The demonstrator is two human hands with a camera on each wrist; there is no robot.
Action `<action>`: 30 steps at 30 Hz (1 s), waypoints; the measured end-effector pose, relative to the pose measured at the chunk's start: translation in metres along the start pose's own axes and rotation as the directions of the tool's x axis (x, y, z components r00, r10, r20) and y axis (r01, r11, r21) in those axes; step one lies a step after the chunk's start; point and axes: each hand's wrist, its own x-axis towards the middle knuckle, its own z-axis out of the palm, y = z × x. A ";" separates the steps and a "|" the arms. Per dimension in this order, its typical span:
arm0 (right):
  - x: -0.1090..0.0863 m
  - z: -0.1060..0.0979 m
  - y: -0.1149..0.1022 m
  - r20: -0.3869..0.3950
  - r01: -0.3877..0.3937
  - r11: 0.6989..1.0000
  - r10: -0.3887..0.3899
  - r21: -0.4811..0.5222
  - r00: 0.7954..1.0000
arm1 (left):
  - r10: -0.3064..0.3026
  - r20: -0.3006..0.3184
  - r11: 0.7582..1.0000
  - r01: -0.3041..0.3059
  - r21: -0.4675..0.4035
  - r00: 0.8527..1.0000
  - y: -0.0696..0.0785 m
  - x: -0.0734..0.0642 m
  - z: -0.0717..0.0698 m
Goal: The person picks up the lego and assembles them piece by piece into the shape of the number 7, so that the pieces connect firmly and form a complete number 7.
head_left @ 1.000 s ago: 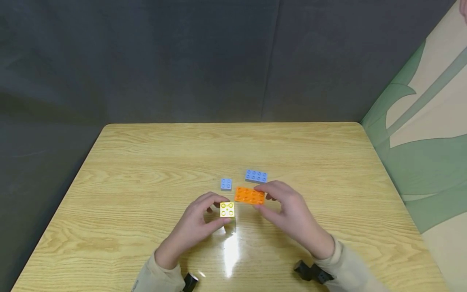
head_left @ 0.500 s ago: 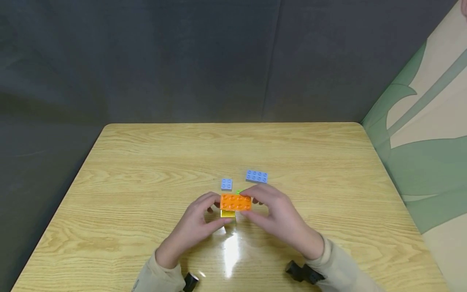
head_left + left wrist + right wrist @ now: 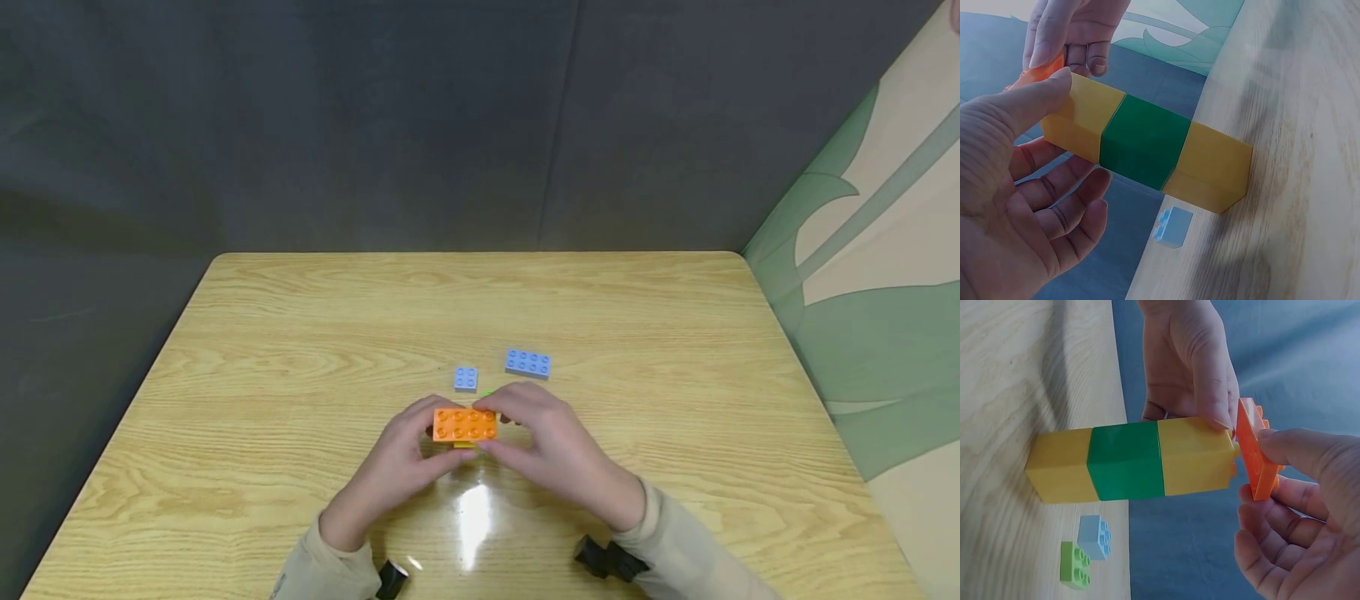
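Observation:
A tower of yellow (image 3: 1063,465), green (image 3: 1125,461) and yellow (image 3: 1194,456) blocks stands upright on the table. My left hand (image 3: 397,446) pinches the top yellow block (image 3: 1082,119) between thumb and fingers. A flat orange brick (image 3: 465,425), two studs wide, is held by its right end in my right hand (image 3: 551,429). It lies over the top of the tower, hiding most of it from the head view. In the right wrist view the orange brick is slightly tilted, with a narrow gap to the top yellow block's studs.
Beyond the hands lie a small square blue brick (image 3: 466,379) and a longer blue brick (image 3: 528,363). A light green brick (image 3: 1075,565) lies near them, mostly covered by the right hand in the head view. The wooden table (image 3: 300,333) meets a dark curtain (image 3: 375,125) at the back.
My right hand has carried the orange brick left and toward me, from beside the tower to over its top. The left hand has stayed on the yellow block.

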 end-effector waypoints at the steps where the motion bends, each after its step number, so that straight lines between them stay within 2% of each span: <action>1: 0.001 0.000 0.000 0.003 -0.001 1.000 0.001 0.000 1.000 | -0.010 0.003 1.000 0.010 -0.010 1.000 0.000 0.000 0.000; 7: 0.002 0.004 -0.001 0.016 -0.013 1.000 0.013 0.023 1.000 | -0.065 0.016 0.995 0.066 -0.069 0.998 0.007 0.001 -0.001; 15: 0.004 0.007 0.000 0.023 -0.018 0.999 0.017 0.049 1.000 | -0.079 0.028 0.990 0.082 -0.112 0.996 0.034 0.004 -0.009; 30: 0.004 0.015 0.003 0.023 0.004 0.998 -0.005 0.069 1.000 | -0.103 0.024 0.984 0.105 -0.143 0.994 0.029 0.003 -0.009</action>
